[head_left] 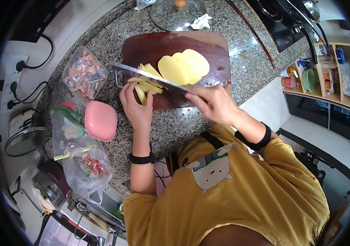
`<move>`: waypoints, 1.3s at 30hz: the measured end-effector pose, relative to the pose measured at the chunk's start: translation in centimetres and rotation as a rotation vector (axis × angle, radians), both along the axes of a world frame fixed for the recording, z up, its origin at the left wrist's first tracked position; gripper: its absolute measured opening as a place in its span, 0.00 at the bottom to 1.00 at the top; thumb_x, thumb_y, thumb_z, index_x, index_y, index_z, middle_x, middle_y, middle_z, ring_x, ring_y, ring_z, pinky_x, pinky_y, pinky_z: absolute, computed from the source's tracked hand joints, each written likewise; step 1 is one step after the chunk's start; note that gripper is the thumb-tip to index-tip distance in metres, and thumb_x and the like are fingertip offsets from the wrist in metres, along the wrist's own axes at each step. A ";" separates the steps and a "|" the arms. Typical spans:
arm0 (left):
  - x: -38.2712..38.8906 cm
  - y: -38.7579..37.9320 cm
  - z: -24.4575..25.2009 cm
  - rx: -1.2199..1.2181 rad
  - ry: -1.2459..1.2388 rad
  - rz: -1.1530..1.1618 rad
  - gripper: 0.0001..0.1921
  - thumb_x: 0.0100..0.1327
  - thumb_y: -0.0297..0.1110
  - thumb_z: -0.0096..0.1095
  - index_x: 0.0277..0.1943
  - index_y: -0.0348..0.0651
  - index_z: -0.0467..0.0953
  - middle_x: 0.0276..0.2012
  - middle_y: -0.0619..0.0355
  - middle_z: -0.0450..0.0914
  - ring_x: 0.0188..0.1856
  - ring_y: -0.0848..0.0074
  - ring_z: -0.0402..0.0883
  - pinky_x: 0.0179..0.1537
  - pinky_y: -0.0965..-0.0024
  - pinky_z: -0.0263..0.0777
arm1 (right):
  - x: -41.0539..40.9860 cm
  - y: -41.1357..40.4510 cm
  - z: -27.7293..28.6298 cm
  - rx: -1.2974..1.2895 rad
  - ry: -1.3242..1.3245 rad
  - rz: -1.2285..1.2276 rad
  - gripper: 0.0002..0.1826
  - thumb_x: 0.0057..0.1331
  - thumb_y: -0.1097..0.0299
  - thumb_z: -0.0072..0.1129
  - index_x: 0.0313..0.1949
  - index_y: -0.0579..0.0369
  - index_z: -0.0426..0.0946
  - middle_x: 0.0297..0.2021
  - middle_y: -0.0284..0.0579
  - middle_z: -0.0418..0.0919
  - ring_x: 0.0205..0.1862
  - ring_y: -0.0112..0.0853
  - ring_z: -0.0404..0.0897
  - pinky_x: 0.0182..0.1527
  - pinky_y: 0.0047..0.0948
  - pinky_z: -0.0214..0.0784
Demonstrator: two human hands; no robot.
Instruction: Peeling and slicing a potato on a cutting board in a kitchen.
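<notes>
My right hand (213, 103) is closed around the handle of a kitchen knife (153, 77), whose broad blade slants up to the left across the dark wooden cutting board (175, 103). Under and beside the blade lie pale yellow strips (148, 87), which look like cut potato. My left hand (138, 107) is at the board's lower left edge, fingers spread against the strips, with one piece between thumb and fingers. Overlapping yellow slices (184, 67) rest on the board to the right of the blade.
Left of the board are a clear container of chopped raw meat (85, 75), a pink plastic dish (101, 121) and plastic bags (87, 169) with vegetables. A glass lid (175, 15) and crumpled tissue (201, 22) lie beyond it. Chopsticks (252, 30) lie near the stove (281, 33).
</notes>
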State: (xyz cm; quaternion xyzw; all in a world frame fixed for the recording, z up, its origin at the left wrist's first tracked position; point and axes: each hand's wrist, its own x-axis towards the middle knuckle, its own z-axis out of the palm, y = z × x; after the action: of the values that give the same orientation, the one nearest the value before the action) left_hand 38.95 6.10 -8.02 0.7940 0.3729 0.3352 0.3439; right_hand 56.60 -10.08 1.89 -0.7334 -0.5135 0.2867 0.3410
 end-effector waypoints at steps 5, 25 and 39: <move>3.0 2.7 2.0 0.189 0.263 -0.188 0.36 0.54 0.40 0.77 0.64 0.38 0.71 0.64 0.44 0.70 0.69 0.45 0.63 0.70 0.47 0.57 | 2.6 -1.0 -0.4 -0.032 0.059 -0.147 0.12 0.72 0.65 0.58 0.48 0.59 0.83 0.22 0.55 0.80 0.19 0.41 0.81 0.25 0.37 0.72; 5.7 5.7 2.7 0.139 0.432 -0.663 0.25 0.37 0.30 0.75 0.43 0.40 0.75 0.49 0.52 0.75 0.58 0.55 0.69 0.60 0.53 0.69 | 4.3 -1.3 -0.3 0.031 0.235 -0.178 0.12 0.73 0.63 0.58 0.49 0.56 0.83 0.21 0.54 0.79 0.19 0.39 0.80 0.25 0.35 0.70; 4.0 6.5 2.0 -0.631 -0.270 -0.280 0.15 0.67 0.20 0.62 0.57 0.33 0.75 0.52 0.51 0.84 0.55 0.68 0.84 0.56 0.71 0.77 | 5.5 -1.2 0.3 -0.029 0.406 -0.227 0.12 0.74 0.65 0.58 0.49 0.60 0.82 0.21 0.50 0.78 0.19 0.25 0.76 0.24 0.30 0.67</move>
State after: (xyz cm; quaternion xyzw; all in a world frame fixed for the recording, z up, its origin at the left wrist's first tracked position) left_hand 42.91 12.64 -6.02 0.6409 0.2967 0.2551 0.6604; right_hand 62.07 -11.32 2.22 -0.7184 -0.3444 0.3955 0.4570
